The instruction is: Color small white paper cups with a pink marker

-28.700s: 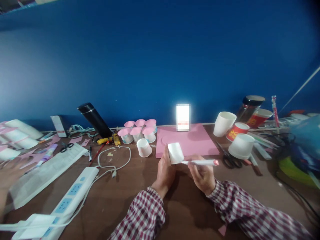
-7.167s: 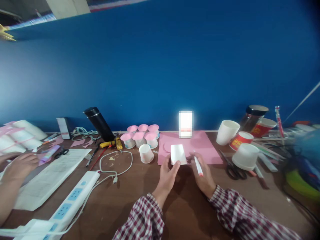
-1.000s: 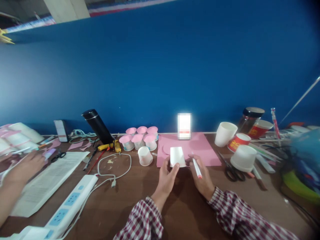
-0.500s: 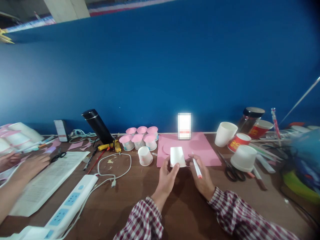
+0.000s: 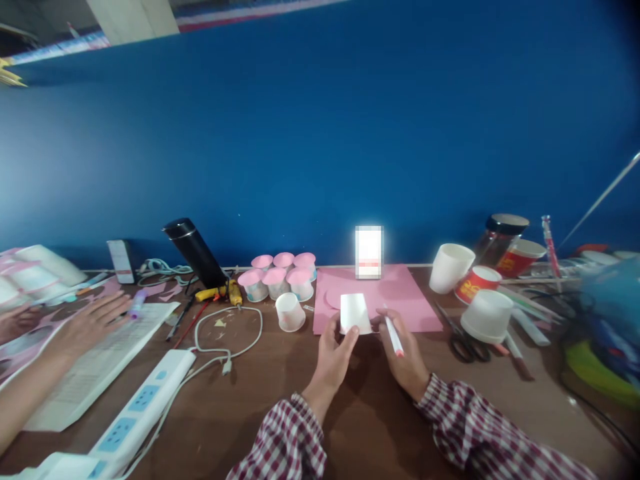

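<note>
My left hand grips a white paper cup, turned upside down, its thumb across the near rim. A white marker with a red end lies in my right hand, whose curled fingers are close to the cup's right side. Behind both hands a pink sheet of paper lies on the brown table, and a lit phone, blurred out, stands upright on its far part. To the left stands another white paper cup, near several cups with pink tops.
Scissors, white cups and a red paper cup stand at the right. Leftward are a power strip, a white cable and a black flask. A co-worker's hand is over printed paper.
The co-worker's hand at the left has moved right and spread its fingers, near a purple marker. My own hands, the cup and the marker look the same.
</note>
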Available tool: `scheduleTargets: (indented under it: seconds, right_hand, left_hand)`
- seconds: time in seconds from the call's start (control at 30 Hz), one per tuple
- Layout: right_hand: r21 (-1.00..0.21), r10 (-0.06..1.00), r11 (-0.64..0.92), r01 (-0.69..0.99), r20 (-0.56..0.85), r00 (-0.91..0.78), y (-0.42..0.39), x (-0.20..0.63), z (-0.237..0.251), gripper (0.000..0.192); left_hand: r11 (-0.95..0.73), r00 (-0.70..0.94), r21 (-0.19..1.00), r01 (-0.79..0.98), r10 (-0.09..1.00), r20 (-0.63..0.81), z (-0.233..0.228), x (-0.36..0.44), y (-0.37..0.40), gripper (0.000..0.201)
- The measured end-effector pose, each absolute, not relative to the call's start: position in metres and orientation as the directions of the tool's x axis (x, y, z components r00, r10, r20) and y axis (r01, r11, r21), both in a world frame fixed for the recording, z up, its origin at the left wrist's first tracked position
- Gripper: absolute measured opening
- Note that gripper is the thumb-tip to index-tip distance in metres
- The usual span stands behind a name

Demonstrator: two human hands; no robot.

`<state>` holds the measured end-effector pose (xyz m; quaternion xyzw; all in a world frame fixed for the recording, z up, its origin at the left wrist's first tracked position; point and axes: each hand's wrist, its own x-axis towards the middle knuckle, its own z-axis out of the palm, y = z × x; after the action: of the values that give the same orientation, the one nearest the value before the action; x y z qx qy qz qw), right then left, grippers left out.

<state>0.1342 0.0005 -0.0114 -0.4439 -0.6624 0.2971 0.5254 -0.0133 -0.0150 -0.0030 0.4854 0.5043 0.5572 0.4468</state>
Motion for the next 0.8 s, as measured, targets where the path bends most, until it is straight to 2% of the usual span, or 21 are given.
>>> scheduleTargets:
  seconds: [0.6, 0.7, 0.8]
  right_hand:
    - [-0.84, 0.879, 0.462, 0.284, 0.477, -0.021, -0.001, 0.135, -0.007, 0.026]
    - [-0.833, 0.856, 0.476, 0.282, 0.513, 0.071, -0.004, 0.137, -0.002, 0.029]
    - [-0.788, 0.82, 0.531, 0.312, 0.57, 0.045, -0.007, 0.14, 0.003, 0.034]
  left_hand:
    - [-0.085, -0.102, 0.996, 0.01, 0.991, 0.086, 0.0, -0.013, -0.016, 0.042]
    - [-0.1, -0.108, 0.995, 0.026, 0.989, 0.102, 0.0, -0.013, -0.016, 0.042]
    - [-0.116, -0.11, 0.992, 0.044, 0.987, 0.12, -0.002, -0.013, -0.015, 0.041]
